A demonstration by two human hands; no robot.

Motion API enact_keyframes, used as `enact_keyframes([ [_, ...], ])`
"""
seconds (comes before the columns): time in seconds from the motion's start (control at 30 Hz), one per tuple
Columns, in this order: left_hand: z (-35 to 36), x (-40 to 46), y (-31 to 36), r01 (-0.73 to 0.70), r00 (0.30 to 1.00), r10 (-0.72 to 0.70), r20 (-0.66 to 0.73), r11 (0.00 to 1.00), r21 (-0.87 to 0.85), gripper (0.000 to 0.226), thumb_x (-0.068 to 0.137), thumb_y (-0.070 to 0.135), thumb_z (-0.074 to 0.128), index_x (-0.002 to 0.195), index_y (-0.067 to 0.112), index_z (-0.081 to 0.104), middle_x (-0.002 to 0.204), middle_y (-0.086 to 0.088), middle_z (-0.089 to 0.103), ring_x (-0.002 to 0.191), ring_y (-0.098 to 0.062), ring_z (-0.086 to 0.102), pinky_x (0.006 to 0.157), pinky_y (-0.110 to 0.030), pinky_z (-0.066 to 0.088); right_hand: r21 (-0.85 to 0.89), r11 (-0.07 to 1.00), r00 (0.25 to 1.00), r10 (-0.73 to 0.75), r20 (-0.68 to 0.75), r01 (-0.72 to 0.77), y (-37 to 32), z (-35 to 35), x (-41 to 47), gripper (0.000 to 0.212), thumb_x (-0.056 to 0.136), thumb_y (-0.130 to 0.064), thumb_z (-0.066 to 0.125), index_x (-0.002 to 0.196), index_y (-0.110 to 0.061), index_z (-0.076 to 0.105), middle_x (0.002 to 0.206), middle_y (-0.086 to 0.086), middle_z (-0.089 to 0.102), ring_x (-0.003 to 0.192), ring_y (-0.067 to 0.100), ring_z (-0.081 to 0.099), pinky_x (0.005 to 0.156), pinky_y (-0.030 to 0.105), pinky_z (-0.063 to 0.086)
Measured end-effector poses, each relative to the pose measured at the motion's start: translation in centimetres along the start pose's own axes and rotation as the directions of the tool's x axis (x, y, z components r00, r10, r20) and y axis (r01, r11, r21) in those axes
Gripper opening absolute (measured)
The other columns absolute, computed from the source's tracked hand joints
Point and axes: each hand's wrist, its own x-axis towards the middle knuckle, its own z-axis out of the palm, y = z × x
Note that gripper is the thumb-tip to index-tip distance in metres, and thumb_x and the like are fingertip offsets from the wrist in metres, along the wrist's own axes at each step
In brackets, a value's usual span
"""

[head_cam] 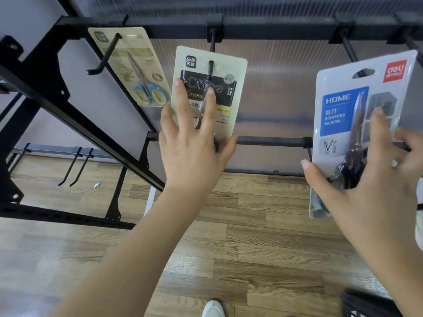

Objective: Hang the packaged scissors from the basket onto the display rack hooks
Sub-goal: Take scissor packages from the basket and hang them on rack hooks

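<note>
Head view, close, facing rack (160, 30) (perhaps downward).

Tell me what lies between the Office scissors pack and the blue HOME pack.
Head view: nothing hangs between the Office pack and the HOME pack; only the ribbed back panel shows.

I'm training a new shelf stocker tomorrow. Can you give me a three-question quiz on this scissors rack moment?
1. True or false: the left hand lies with straight fingers on the Office scissors pack, which already hangs on a hook.
2. Which pack does the right hand hold? A) blue-handled scissors pack B) HOME scissors pack C) Office scissors pack
3. How many scissors packs are visible at the top bar?

Key
1. True.
2. B: the HOME scissors pack, its hang hole at a hook.
3. Three, counting the blue-handled scissors pack on the left.
</note>
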Motion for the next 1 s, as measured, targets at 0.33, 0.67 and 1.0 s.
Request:
enact_keyframes([
  [0.33,3.0,4.6,0.6,0.028,0.999,-0.030,0.028,0.997,0.071,0.078,0.082,0.056,0.057,0.145,0.015,0.034,0.149,-0.031,0.025,0.119,-0.052,0.043,0.091,-0.054,0.045,-0.002,1.000,1.000,-0.007,-0.013,0.007,0.4,0.7,0.2,0.086,0.073,-0.051,0.071,0.140,-0.018,0.027,0.132,0.033,0.029,0.117,0.044,0.039,0.081,0.057,0.052],
  [0.67,3.1,3.9,2.4,0.105,0.982,-0.102,0.160,0.994,-0.014,0.088,0.086,0.063,0.045,0.151,0.011,0.015,0.155,-0.026,0.006,0.140,-0.046,0.016,0.110,-0.054,0.025,0.011,0.999,0.999,-0.039,-0.026,0.039,0.9,0.5,-0.1,0.085,0.073,-0.058,0.059,0.141,-0.019,0.024,0.133,0.012,0.021,0.117,0.038,0.043,0.078,0.053,0.054],
  [1.0,-5.0,-2.1,8.8,0.637,0.770,0.066,0.635,-0.022,-0.770,0.024,0.075,0.034,0.073,0.091,0.016,0.070,0.089,0.007,0.074,0.086,-0.004,0.067,0.080,-0.019,0.053,-0.041,0.996,0.996,-0.083,0.022,0.084,0.8,-0.8,-2.8,0.091,0.071,-0.053,0.065,0.141,-0.009,0.028,0.130,0.024,0.029,0.111,0.034,0.045,0.080,0.042,0.051],
])
